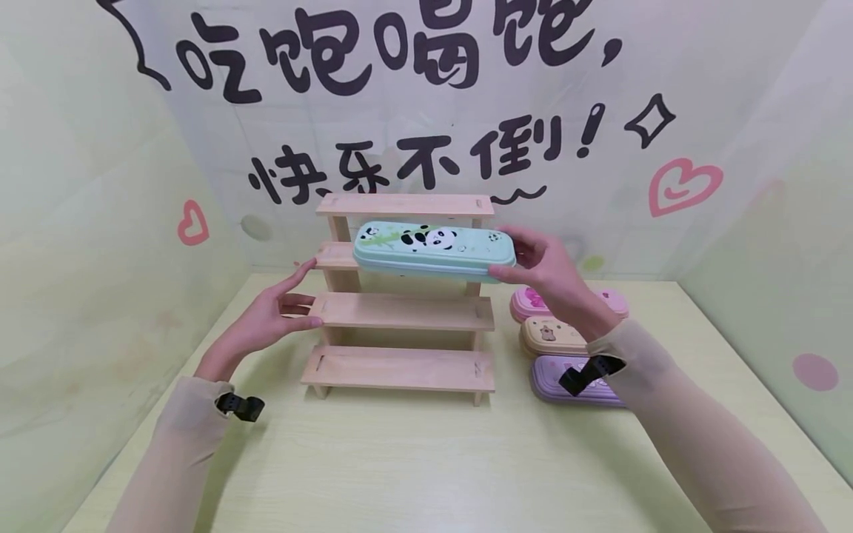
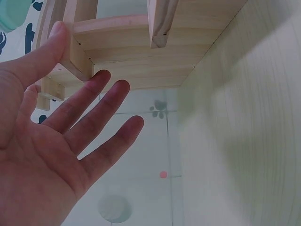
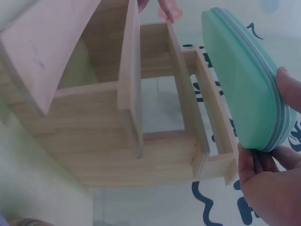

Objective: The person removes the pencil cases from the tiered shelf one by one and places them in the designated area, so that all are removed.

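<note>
The green pencil case (image 1: 435, 250) with a panda picture is in the air in front of the wooden stepped shelf (image 1: 403, 311), at the height of the second step from the top. It lies about level, with the long side toward the camera. The right hand (image 1: 543, 270) grips its right end, thumb on top and the fingers curled under it; the right wrist view shows the zipper edge between the fingertips. The left hand (image 1: 280, 311) is open, with straight fingers, at the left side of the shelf. Its index fingertip is at the left end of the second step and the thumb touches the left end of the third step.

The shelf has four steps and stands on the pale yellow table (image 1: 413, 459). I see nothing lying on the steps. To the right of the shelf, near the right forearm, three more pencil cases lie in a row on the table: one pink (image 1: 529, 300), one beige (image 1: 549, 334) and one purple (image 1: 553, 377). The forearm covers part of them. So there are four cases in all.
</note>
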The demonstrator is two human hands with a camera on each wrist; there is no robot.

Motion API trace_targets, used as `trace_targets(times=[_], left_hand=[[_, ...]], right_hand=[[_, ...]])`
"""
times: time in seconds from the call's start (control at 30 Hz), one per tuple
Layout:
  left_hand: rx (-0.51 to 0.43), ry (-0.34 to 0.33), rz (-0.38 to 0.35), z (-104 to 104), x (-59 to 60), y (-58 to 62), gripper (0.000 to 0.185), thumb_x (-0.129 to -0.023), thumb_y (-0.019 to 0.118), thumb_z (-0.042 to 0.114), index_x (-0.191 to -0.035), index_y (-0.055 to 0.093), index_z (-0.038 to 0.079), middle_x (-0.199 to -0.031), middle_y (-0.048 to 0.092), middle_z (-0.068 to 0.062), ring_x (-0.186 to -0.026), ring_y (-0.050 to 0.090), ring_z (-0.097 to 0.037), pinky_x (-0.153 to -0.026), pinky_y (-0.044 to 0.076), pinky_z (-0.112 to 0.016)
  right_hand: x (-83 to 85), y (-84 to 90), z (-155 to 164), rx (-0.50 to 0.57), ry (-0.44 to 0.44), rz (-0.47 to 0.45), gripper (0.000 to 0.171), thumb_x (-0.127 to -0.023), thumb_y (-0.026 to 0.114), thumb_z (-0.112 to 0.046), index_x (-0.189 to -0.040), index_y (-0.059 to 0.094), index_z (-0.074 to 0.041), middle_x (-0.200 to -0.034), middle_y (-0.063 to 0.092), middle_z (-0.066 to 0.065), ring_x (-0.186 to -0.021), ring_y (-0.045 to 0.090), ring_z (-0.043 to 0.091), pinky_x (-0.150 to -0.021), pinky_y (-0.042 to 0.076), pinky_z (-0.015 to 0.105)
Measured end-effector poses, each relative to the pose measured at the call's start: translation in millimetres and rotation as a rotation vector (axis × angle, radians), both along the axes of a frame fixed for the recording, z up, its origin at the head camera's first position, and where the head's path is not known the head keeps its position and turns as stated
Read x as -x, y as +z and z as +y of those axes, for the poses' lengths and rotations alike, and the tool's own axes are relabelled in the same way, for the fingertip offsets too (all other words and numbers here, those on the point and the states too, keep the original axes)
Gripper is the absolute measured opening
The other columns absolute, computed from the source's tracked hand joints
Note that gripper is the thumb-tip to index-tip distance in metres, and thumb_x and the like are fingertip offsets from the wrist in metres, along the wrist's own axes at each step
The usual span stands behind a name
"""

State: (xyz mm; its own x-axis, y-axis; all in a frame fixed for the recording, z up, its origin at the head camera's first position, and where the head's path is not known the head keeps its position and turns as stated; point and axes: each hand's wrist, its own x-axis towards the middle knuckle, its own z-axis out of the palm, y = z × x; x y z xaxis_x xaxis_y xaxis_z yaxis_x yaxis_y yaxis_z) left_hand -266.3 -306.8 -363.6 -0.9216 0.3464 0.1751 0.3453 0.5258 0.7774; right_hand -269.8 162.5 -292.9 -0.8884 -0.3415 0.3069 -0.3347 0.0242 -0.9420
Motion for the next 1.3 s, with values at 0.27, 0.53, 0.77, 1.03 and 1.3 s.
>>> trace_targets(times=[0.27,0.53,0.77,1.03,1.3], left_hand=[[0.000,-0.012,0.011,-0.7,2.2,-2.9,0.106,-0.092,0.084,0.010,-0.170,0.017,0.036,-0.139,0.062,-0.029,-0.116,0.070,-0.041,-0.091,0.061,-0.034],[-0.005,-0.014,0.016,-1.4,2.1,-3.2,0.106,-0.093,0.084,0.010,-0.170,0.017,0.035,-0.140,0.062,-0.029,-0.116,0.070,-0.042,-0.089,0.061,-0.030],[-0.013,-0.020,0.008,-0.5,0.6,-1.1,0.107,-0.092,0.084,0.009,-0.170,0.017,0.037,-0.140,0.062,-0.029,-0.116,0.070,-0.041,-0.091,0.061,-0.036],[-0.017,-0.028,0.014,-0.4,0.5,-1.6,0.106,-0.092,0.084,0.008,-0.170,0.016,0.034,-0.142,0.060,-0.030,-0.115,0.070,-0.041,-0.088,0.061,-0.030],[-0.003,-0.020,0.022,-2.9,4.0,-3.8,0.107,-0.092,0.084,0.009,-0.171,0.017,0.035,-0.142,0.060,-0.029,-0.115,0.070,-0.041,-0.088,0.061,-0.029]], right_hand=[[-11.6,-15.3,14.9,0.025,0.002,0.000,0.063,-0.089,0.075,0.011,-0.148,0.053,0.008,-0.127,0.064,0.011,-0.108,0.063,0.023,-0.091,0.056,0.024],[-27.0,-22.5,29.2,0.032,0.021,-0.051,0.064,-0.090,0.076,0.010,-0.149,0.053,0.003,-0.129,0.061,0.014,-0.104,0.064,0.024,-0.083,0.063,0.032],[-39.5,-36.4,43.9,-0.023,-0.001,-0.035,0.067,-0.089,0.077,0.010,-0.150,0.051,0.005,-0.130,0.061,0.013,-0.104,0.062,0.020,-0.082,0.058,0.023],[-56.2,-51.6,64.7,-0.066,0.016,-0.006,0.066,-0.090,0.077,0.009,-0.150,0.051,0.005,-0.135,0.062,0.012,-0.109,0.064,0.020,-0.090,0.057,0.022],[-72.1,-61.0,89.0,-0.039,0.054,0.024,0.068,-0.088,0.074,0.017,-0.151,0.049,0.007,-0.140,0.059,0.011,-0.114,0.063,0.018,-0.093,0.055,0.021]])
